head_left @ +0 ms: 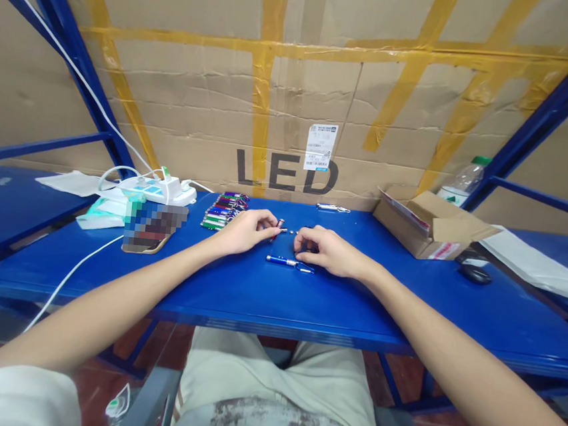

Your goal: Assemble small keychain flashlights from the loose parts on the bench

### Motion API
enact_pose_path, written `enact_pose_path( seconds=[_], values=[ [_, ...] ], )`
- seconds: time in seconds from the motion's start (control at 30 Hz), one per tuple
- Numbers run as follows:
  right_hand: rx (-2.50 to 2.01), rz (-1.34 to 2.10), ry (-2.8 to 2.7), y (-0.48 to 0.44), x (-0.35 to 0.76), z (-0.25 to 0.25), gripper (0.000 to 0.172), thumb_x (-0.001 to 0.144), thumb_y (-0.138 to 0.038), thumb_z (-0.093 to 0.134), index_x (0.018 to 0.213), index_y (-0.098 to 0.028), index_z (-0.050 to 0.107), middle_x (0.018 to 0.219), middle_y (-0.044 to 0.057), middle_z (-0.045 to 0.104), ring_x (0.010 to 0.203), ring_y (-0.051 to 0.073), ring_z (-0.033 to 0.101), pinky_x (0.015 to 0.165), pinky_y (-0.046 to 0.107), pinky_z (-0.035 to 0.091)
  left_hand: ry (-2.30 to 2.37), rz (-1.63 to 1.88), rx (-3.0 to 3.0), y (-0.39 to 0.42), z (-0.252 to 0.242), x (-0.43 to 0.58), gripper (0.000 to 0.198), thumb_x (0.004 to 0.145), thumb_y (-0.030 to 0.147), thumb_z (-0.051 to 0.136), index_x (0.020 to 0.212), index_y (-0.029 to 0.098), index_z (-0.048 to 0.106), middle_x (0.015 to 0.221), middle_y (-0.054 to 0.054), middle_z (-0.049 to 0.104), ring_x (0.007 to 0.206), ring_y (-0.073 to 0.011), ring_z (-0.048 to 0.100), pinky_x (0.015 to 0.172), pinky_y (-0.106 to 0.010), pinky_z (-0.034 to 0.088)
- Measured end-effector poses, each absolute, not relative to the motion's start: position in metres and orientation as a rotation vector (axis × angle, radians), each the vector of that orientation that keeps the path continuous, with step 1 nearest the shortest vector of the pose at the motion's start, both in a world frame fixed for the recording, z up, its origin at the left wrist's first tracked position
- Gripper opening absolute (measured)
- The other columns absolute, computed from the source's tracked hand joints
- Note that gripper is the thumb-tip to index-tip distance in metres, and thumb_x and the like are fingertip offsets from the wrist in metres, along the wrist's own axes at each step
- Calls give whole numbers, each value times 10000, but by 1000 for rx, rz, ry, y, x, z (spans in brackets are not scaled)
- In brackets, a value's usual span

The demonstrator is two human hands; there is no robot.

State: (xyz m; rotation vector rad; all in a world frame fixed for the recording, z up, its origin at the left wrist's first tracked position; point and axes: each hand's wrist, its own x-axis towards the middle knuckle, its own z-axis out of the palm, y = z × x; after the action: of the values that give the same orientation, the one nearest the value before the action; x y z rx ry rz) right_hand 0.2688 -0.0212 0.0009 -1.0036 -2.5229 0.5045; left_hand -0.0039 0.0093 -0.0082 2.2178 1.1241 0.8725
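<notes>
My left hand pinches a small red metal tube, which looks like part of a keychain flashlight. Just right of it, tiny silvery pieces, perhaps button cells, are near the fingertips of my right hand. That hand is closed, its fingers curled inward; something dark shows under them, too hidden to name. In front of both hands lies a blue keychain flashlight with a carabiner clip. Beside my left hand, several similar flashlights in blue, red, green and silver form a row.
A further flashlight lies by the cardboard wall. An open carton, a black mouse and a plastic bottle are on the right. Leftward are a phone, a power strip and white cables.
</notes>
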Motion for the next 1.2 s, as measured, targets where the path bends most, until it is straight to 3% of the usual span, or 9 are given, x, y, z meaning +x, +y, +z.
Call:
enact_pose_path(
  seconds=[0.37,0.9,1.2],
  values=[
    [-1037,483,-2510,-19,269,-2,46,954,-233,693,978,-229,654,997,41,730,916,226,600,847,354,427,1054,863,2148,9,-9,-3,305,945,477,746,1048,190,737,994,-79,826,924,-239,768,868,-385,610],
    [-989,535,-2444,-18,267,-4,73,914,-218,690,975,-223,650,937,17,738,815,183,614,790,314,452,1002,856,2072,10,-12,-1,444,899,577,784,1067,168,736,987,-90,825,880,-237,765,831,-370,597],
    [-903,733,-2101,-16,269,-3,238,902,-300,697,1109,-227,607,933,14,722,747,171,601,720,321,496,849,834,2032,-1,-14,10,402,926,504,786,1112,153,720,1014,-100,826,943,-243,786,881,-374,610]
  ],
)
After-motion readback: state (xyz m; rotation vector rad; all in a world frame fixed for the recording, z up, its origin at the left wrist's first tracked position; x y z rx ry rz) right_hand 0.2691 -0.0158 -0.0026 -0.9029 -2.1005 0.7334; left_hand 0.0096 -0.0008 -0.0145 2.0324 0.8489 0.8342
